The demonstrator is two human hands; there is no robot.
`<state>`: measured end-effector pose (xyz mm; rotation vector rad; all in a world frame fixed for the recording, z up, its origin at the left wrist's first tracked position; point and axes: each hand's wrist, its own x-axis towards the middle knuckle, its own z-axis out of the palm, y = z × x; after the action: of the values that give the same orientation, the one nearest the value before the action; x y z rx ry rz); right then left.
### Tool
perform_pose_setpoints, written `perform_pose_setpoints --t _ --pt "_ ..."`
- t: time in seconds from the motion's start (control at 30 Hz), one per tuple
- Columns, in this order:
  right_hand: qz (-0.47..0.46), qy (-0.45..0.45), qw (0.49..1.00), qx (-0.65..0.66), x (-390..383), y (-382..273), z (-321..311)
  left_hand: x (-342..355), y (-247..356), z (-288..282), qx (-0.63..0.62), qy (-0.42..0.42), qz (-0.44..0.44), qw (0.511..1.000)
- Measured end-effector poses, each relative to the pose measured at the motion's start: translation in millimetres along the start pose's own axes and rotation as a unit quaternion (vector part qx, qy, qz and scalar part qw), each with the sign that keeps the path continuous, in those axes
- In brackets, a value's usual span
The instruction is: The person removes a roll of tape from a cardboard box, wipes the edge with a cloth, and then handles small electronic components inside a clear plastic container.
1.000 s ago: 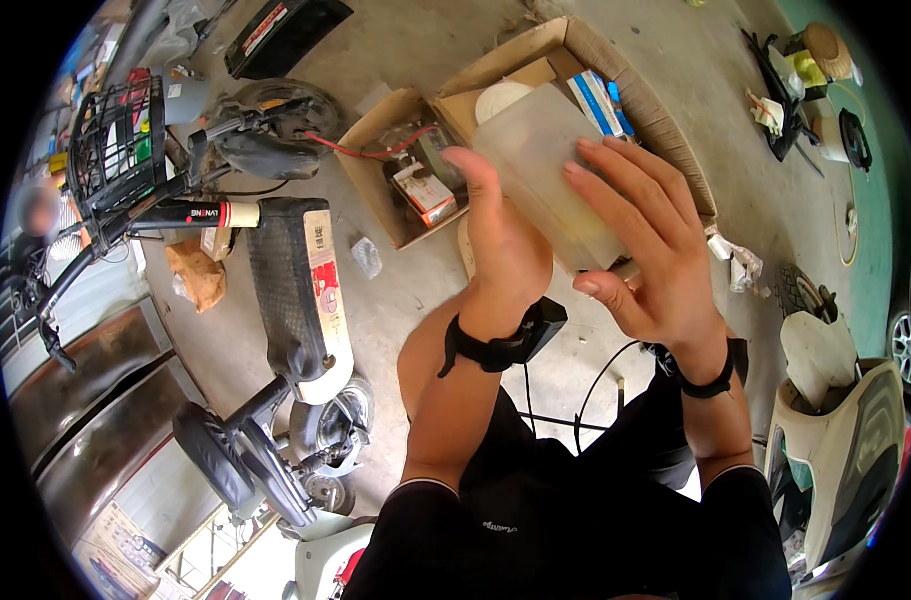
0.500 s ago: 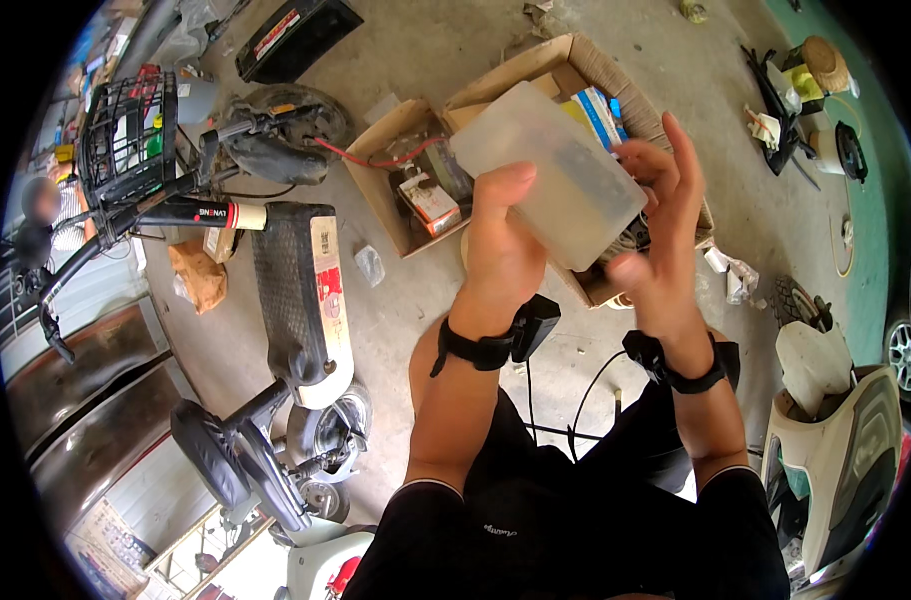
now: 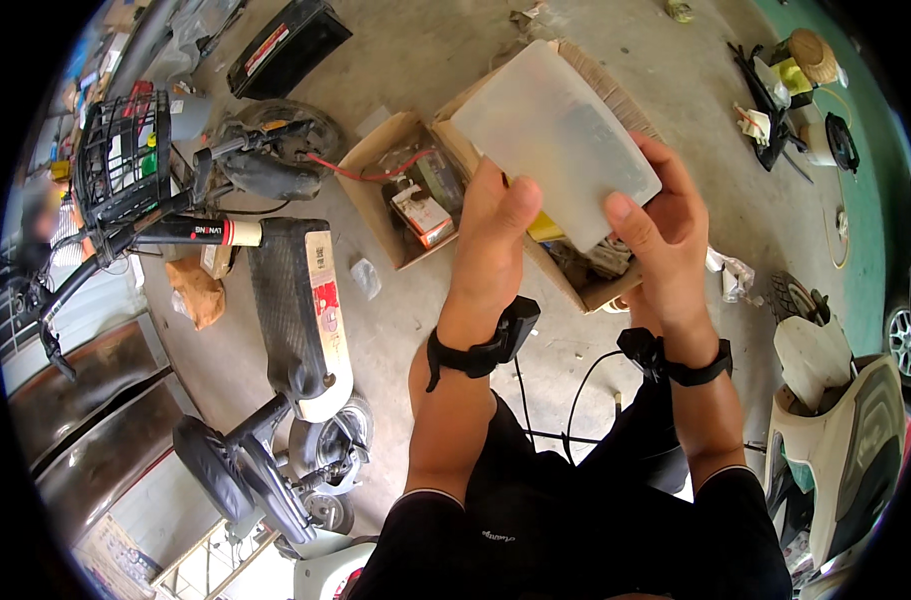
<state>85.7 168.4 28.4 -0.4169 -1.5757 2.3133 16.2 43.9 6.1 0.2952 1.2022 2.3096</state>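
A translucent, frosted plastic box (image 3: 550, 130) is in both of my hands, tilted over an open cardboard box (image 3: 600, 285). My left hand (image 3: 495, 240) is closed on its lower left edge, thumb upward, fingers mostly hidden. My right hand (image 3: 665, 240) grips the lower right corner, its thumb on the face and fingers curled round the side. Something yellow (image 3: 543, 225) shows just under the plastic box's lower edge; I cannot make out what it is. A smaller carton (image 3: 370, 150) alongside holds an orange-white package (image 3: 420, 215) and a red hose or wire (image 3: 370, 172).
An electric scooter (image 3: 290, 310) lies along my left, near a black battery-like case (image 3: 285, 45) and steel panels (image 3: 100, 400). A crumpled brown bag (image 3: 195, 290) is on the concrete. A white scooter body (image 3: 835, 460) and assorted items (image 3: 785, 100) are at right; a blurred person is far left.
The plastic box has moved up and turned. My right hand, earlier loose with fingers spread, has closed round its right corner. My left hand's thumb now lies at its lower edge.
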Motion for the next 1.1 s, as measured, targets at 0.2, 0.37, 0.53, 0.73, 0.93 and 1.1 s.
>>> perform_pose_setpoints --t 0.2,0.37,0.53,0.73,0.93,1.1 --pt "-0.095 -0.029 0.969 -0.228 3.5 10.5 -8.7 0.0 2.3 7.4 0.017 0.033 -0.046 0.998" --pt "-0.051 -0.022 0.990 -0.133 11.5 2.7 -31.3 -2.9 6.4 -0.1 -0.021 0.061 -0.032 0.997" --pt "0.015 -0.002 0.992 -0.126 12.9 10.2 -46.0 -4.2 4.3 -6.4 -0.080 0.063 -0.010 0.995" --pt "-0.007 0.033 0.979 -0.201 23.3 26.6 -54.6 -9.0 6.6 -4.2 -0.093 0.083 0.032 0.992" --pt "0.086 0.074 0.946 -0.304 56.7 130.1 -147.4 -0.8 6.4 -18.6 0.066 0.251 -0.001 0.966" --pt "0.139 -0.037 0.829 -0.540 -14.8 294.6 -244.9 9.8 11.0 -30.4 0.112 0.231 0.014 0.967"
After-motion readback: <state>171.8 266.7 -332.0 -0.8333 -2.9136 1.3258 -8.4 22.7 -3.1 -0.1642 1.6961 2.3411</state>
